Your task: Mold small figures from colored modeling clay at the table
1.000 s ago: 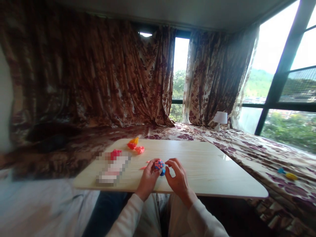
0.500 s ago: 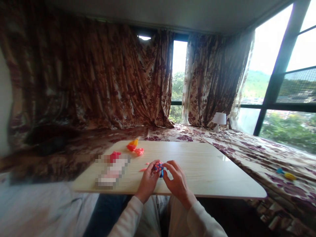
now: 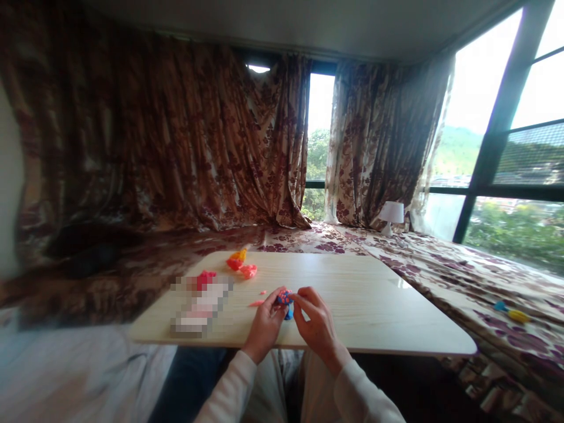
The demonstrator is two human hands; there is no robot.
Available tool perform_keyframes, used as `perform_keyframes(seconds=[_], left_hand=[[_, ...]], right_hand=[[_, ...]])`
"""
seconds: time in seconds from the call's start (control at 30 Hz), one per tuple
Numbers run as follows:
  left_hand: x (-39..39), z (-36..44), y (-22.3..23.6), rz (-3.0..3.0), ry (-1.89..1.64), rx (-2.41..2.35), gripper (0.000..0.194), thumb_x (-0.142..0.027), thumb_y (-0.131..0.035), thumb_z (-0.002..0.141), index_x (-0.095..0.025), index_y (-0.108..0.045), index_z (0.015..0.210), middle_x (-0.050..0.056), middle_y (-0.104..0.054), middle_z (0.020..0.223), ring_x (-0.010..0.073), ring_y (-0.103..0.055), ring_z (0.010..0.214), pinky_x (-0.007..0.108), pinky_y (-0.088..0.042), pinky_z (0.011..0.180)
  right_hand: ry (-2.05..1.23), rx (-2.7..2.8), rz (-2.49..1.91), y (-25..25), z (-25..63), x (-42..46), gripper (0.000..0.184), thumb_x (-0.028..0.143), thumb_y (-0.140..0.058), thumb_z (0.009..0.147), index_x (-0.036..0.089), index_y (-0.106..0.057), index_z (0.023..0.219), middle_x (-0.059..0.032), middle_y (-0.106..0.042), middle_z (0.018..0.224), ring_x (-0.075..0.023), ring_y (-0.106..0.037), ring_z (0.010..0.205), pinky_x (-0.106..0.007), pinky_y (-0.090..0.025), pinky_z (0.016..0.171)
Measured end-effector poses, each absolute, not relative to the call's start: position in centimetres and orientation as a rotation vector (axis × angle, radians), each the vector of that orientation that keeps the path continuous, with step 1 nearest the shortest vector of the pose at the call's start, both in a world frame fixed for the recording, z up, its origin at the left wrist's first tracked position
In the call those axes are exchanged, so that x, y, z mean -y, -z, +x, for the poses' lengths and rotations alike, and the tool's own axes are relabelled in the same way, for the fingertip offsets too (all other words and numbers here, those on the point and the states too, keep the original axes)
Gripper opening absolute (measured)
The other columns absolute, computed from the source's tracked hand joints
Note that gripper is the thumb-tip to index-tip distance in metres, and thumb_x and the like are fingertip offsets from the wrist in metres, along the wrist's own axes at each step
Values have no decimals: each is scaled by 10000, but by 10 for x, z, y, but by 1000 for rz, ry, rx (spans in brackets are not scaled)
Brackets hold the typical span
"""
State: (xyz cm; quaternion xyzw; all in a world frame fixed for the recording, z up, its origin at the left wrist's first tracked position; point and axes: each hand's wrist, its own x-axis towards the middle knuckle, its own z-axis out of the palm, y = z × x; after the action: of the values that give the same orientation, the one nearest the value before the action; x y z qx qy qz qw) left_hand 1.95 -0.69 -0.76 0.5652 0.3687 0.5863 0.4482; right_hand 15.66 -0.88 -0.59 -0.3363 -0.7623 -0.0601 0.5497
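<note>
Right hand has pinched inward; left hand partly hides dotted ball.

Honestly can't read a single letter, number, brand or sign anywhere here. The pixelated patch on the left side of the table is just blocky squares, so nothing legible there either.

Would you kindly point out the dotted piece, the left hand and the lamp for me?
Dotted piece [image 3: 284, 297]: head view, on its blue, pink-dotted top.
Left hand [image 3: 267, 318]: head view, on the back of the hand.
Lamp [image 3: 391, 212]: head view, on its shade.
</note>
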Motion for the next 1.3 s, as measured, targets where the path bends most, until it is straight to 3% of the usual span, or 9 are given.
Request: perform_keyframes(seconds=[0.57, 0.9, 1.03, 1.3], left_hand=[[3, 22, 13, 1390, -1522, -900, 425, -260, -639, 675, -165, -558, 1081, 95, -621, 1117, 224, -575, 1032, 347, -437, 900], [4, 23, 11, 1407, -1531, -927, 412, -254, -643, 674, -181, -502, 1054, 83, -653, 987, 215, -597, 968, 375, -411, 899], [4, 24, 11, 1394, -1550, -934, 337, -240, -662, 660, -183, -515, 958, 74, -667, 930, 210, -606, 941, 360, -418, 872], [7, 23, 6, 1304, -1529, -846, 356, -302, -659, 672, -169, -540, 980, 90, -676, 965, 212, -615, 917, 324, -475, 774]], right_hand=[[112, 1818, -757, 8, 159, 11, 443, 40, -410, 772, 231, -575, 1136, -73, -542, 894, -188, -538, 819, -323, -473, 695], [101, 1798, -771, 4, 159, 13, 410, 48, -405, 779, 222, -584, 1104, -76, -555, 904, -188, -546, 821, -321, -473, 700], [92, 1777, -777, 2, 158, 13, 387, 57, -403, 784, 212, -585, 1088, -74, -567, 894, -183, -553, 815, -310, -474, 697], [75, 1751, -826, 6, 157, 9, 344, 71, -401, 795, 193, -582, 1061, -77, -578, 923, -182, -559, 850, -305, -470, 729]])
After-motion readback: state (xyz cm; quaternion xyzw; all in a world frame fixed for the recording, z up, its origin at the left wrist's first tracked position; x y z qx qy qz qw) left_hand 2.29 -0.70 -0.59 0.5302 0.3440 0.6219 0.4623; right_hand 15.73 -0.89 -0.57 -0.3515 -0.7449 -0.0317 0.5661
